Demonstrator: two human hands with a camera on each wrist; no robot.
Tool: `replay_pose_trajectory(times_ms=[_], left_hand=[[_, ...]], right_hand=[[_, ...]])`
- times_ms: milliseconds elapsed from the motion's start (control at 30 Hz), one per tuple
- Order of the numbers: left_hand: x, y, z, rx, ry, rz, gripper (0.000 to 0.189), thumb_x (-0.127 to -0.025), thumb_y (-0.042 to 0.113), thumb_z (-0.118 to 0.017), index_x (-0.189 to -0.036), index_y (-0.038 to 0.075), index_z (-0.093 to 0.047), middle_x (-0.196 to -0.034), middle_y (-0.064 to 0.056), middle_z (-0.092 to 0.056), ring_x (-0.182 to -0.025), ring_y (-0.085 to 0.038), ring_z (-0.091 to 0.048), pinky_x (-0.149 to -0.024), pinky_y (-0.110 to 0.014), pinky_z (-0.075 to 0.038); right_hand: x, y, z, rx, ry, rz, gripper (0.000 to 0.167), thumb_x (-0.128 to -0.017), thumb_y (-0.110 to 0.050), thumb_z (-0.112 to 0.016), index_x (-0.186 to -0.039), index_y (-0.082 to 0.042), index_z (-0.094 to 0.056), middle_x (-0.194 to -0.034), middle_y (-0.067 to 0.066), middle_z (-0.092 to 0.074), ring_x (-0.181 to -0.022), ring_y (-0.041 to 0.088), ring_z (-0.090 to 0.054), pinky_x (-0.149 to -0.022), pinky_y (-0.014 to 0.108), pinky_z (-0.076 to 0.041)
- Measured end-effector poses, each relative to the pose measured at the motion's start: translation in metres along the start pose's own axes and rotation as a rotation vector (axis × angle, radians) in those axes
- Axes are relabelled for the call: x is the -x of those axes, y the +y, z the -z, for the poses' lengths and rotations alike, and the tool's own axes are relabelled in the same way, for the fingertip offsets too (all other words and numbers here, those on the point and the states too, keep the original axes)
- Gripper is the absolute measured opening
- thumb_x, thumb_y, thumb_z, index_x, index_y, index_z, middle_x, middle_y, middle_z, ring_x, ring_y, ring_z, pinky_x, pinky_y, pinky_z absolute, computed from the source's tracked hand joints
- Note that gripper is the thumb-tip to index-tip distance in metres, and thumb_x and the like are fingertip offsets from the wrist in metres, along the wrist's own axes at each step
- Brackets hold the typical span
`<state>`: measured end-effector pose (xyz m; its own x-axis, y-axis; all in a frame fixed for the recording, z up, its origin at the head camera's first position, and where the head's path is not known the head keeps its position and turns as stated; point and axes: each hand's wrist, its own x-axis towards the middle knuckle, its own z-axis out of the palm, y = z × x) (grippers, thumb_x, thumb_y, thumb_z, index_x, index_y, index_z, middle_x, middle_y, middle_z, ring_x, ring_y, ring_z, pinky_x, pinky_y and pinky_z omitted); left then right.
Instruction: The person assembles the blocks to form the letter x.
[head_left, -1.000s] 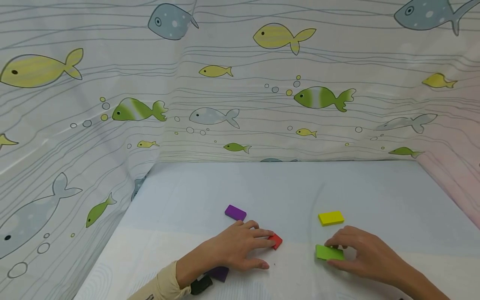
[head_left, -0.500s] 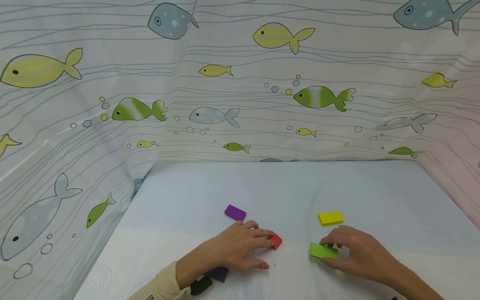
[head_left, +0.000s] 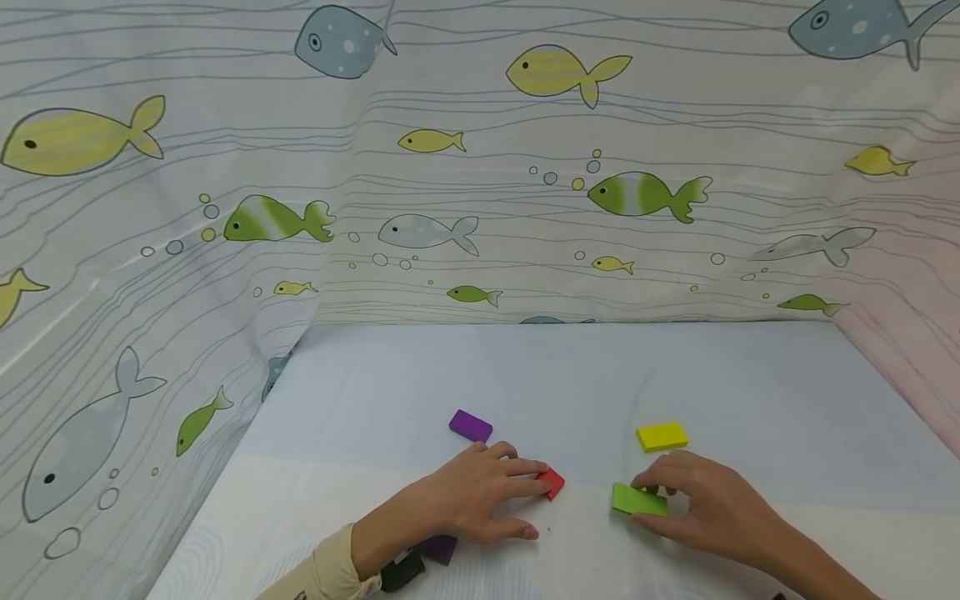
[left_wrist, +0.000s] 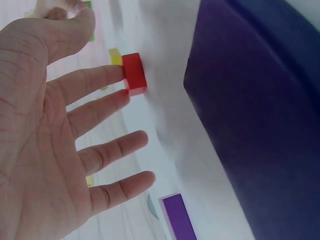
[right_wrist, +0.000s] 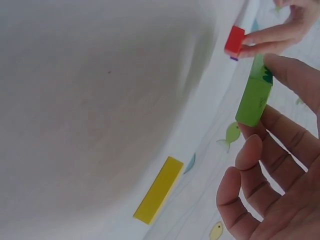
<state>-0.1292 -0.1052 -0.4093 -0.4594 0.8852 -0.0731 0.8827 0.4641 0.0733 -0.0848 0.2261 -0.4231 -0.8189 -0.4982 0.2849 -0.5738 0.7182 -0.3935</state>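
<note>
With its fingers spread and fairly straight, my left hand [head_left: 480,500] touches a small red block [head_left: 553,483] with its fingertips. The left wrist view shows the index and middle fingertips against the red block [left_wrist: 134,74]. My right hand [head_left: 705,507] pinches a flat light green block [head_left: 637,500] between thumb and fingers, to the right of the red one. Some dark printing shows on the green block [right_wrist: 255,95] in the right wrist view. A gap separates the green and red blocks.
A yellow block [head_left: 662,437] lies behind the right hand, and a purple block [head_left: 471,426] just beyond the left. Under the left wrist are a dark purple block [head_left: 438,549] and a black piece [head_left: 403,572], both partly covered. A fish-printed curtain [head_left: 525,167] rises behind the table.
My right hand has slid leftward with the green block, bringing it closer to the red one. The left hand and the other blocks stay where they were.
</note>
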Motion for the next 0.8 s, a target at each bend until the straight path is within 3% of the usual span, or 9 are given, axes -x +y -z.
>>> replay_pose_trajectory(times_ms=[233, 800], left_hand=[[-0.001, 0.0, 0.001, -0.01, 0.025, -0.019, 0.054, -0.096, 0.061, -0.047, -0.138, 0.029, -0.058, -0.143, 0.008, -0.052, -0.113, -0.014, -0.05, -0.079, -0.027, -0.039], [-0.001, 0.0, -0.002, -0.022, 0.035, -0.022, 0.055, -0.096, 0.061, -0.047, -0.139, 0.029, -0.058, -0.144, 0.007, -0.051, -0.114, -0.015, -0.051, -0.08, -0.028, -0.04]], right_hand=[[-0.002, -0.004, -0.003, -0.006, 0.014, -0.006, 0.027, -0.073, -0.041, -0.087, -0.095, -0.035, -0.072, -0.088, -0.028, -0.056, -0.075, -0.004, -0.051, -0.06, 0.019, -0.044], [-0.011, -0.012, -0.013, 0.012, 0.036, -0.004, 0.026, -0.073, -0.043, -0.086, -0.093, -0.033, -0.072, -0.086, -0.028, -0.057, -0.073, -0.005, -0.05, -0.06, 0.019, -0.045]])
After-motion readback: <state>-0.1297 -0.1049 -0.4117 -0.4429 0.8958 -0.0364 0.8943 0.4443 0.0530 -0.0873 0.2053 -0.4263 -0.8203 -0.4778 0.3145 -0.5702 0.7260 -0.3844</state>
